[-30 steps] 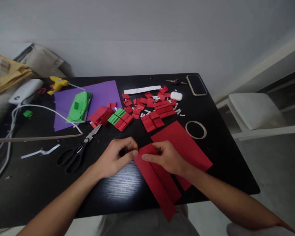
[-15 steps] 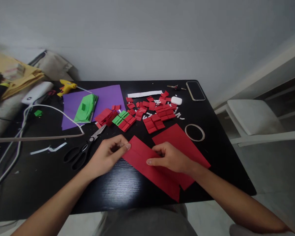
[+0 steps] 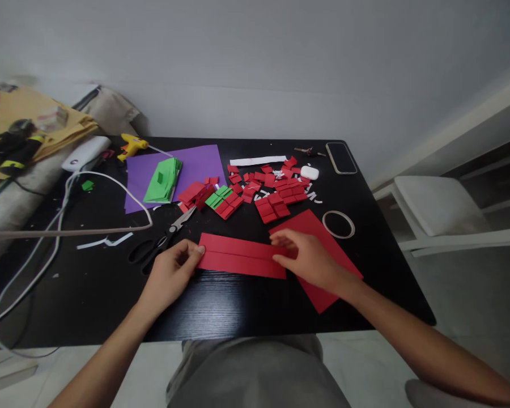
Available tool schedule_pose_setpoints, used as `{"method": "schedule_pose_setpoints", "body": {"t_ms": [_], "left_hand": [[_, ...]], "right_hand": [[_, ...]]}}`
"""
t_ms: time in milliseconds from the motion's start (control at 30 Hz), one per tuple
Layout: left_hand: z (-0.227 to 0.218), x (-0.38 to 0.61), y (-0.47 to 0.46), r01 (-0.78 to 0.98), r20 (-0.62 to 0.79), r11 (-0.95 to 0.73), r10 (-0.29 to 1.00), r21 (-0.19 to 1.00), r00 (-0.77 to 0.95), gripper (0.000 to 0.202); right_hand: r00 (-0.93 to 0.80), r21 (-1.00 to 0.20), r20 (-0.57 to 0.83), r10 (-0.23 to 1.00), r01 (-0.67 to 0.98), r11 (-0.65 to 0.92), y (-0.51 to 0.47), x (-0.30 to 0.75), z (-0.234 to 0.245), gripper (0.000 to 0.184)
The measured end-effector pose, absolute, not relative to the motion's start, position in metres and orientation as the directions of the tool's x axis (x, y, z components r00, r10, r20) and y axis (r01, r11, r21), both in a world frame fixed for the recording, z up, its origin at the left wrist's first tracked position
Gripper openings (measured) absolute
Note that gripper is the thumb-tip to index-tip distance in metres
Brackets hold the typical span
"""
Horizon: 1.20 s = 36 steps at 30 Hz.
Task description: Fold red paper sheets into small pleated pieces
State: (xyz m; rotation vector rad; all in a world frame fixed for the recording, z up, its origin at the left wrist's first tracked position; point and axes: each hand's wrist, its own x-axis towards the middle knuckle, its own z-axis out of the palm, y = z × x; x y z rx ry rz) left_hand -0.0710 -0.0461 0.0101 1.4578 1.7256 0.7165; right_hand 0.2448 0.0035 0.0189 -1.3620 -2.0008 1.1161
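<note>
A long folded red paper strip [image 3: 241,256] lies flat and level across the black table [image 3: 221,311], with a crease along its length. My left hand [image 3: 173,273] pinches its left end, fingers curled. My right hand [image 3: 308,258] presses on its right end with the fingers together. Under my right hand lies a larger red sheet [image 3: 323,249]. Black-handled scissors [image 3: 157,245] rest just left of my left hand.
Behind are several small red paper pieces [image 3: 272,195], a red and green stack [image 3: 221,201], green folded paper [image 3: 164,180] on a purple sheet [image 3: 195,161], a yellow glue gun [image 3: 131,145], a tape ring [image 3: 338,223], a phone [image 3: 340,157], an earbud case [image 3: 309,172]. White cable [image 3: 68,226] crosses the left.
The red strip has turned from slanting over the table's near edge to lying level on the table. My hands have moved apart to its two ends.
</note>
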Motion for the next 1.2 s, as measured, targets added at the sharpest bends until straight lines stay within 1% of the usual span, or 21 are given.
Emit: {"method": "schedule_pose_setpoints", "body": {"t_ms": [33,67,100,133,167,200,233,267,300,333,367,467,533,633,733,967,1200], "left_hand": [[0.009,-0.072,-0.049,0.64,-0.164,0.175,0.983,0.748,-0.078,0.049],[0.009,-0.072,-0.053,0.723,-0.12,0.15,0.988,0.675,-0.093,0.047],[0.009,-0.071,-0.056,0.798,-0.055,0.119,0.993,0.591,-0.107,0.046],[0.008,-0.069,-0.06,0.859,0.03,0.071,0.995,0.508,-0.1,0.046],[0.006,-0.066,-0.064,0.901,0.121,0.0,0.991,0.433,-0.058,0.045],[0.004,-0.062,-0.069,0.924,0.207,-0.096,0.978,0.371,0.018,0.044],[0.001,-0.057,-0.075,0.921,0.27,-0.217,0.954,0.325,0.13,0.04],[-0.003,-0.052,-0.082,0.888,0.297,-0.349,0.919,0.301,0.261,0.037],[-0.007,-0.048,-0.09,0.837,0.315,-0.465,0.872,0.289,0.375,0.036],[-0.012,-0.043,-0.099,0.798,0.32,-0.532,0.837,0.282,0.445,0.035],[-0.016,-0.04,-0.109,0.781,0.32,-0.559,0.821,0.278,0.473,0.035],[-0.023,-0.034,-0.137,0.761,0.363,-0.575,0.807,0.301,0.466,0.032],[-0.025,-0.032,-0.151,0.751,0.405,-0.578,0.8,0.318,0.443,0.027],[-0.024,-0.03,-0.163,0.721,0.459,-0.603,0.776,0.341,0.432,0.019],[-0.024,-0.027,-0.166,0.68,0.489,-0.644,0.746,0.352,0.453,0.016],[-0.026,-0.027,-0.165,0.641,0.472,-0.678,0.725,0.36,0.501,0.021],[-0.025,-0.027,-0.165,0.647,0.489,-0.695,0.703,0.314,0.517,0.019]], "right_hand": [[-0.377,-0.765,0.101,0.921,0.562,0.314,-0.003,0.24,0.017,0.032],[-0.392,-0.694,0.235,0.889,0.572,0.436,-0.01,0.234,0.015,0.028],[-0.448,-0.634,0.311,0.838,0.559,0.534,-0.018,0.227,0.012,0.022],[-0.508,-0.583,0.355,0.785,0.537,0.61,-0.026,0.221,0.009,0.018],[-0.552,-0.545,0.37,0.747,0.522,0.656,-0.034,0.215,0.006,0.018],[-0.586,-0.518,0.372,0.719,0.512,0.685,-0.041,0.21,0.003,0.02],[-0.619,-0.492,0.367,0.695,0.505,0.709,-0.048,0.206,0.0,0.022],[-0.642,-0.471,0.36,0.677,0.502,0.726,-0.056,0.204,-0.004,0.024],[-0.657,-0.454,0.355,0.665,0.501,0.737,-0.063,0.203,-0.007,0.026],[-0.666,-0.439,0.354,0.656,0.501,0.746,-0.07,0.203,-0.01,0.028],[-0.669,-0.432,0.356,0.652,0.501,0.75,-0.077,0.205,-0.012,0.03],[-0.663,-0.439,0.374,0.649,0.49,0.753,-0.1,0.212,-0.02,0.035],[-0.649,-0.444,0.412,0.64,0.471,0.763,-0.114,0.216,-0.024,0.036],[-0.621,-0.437,0.484,0.617,0.439,0.785,-0.127,0.222,-0.029,0.026],[-0.606,-0.451,0.513,0.608,0.413,0.792,-0.134,0.226,-0.032,0.02],[-0.578,-0.482,0.518,0.631,0.413,0.773,-0.14,0.232,-0.036,0.024],[-0.561,-0.489,0.523,0.641,0.418,0.765,-0.141,0.23,-0.035,0.025]]}}
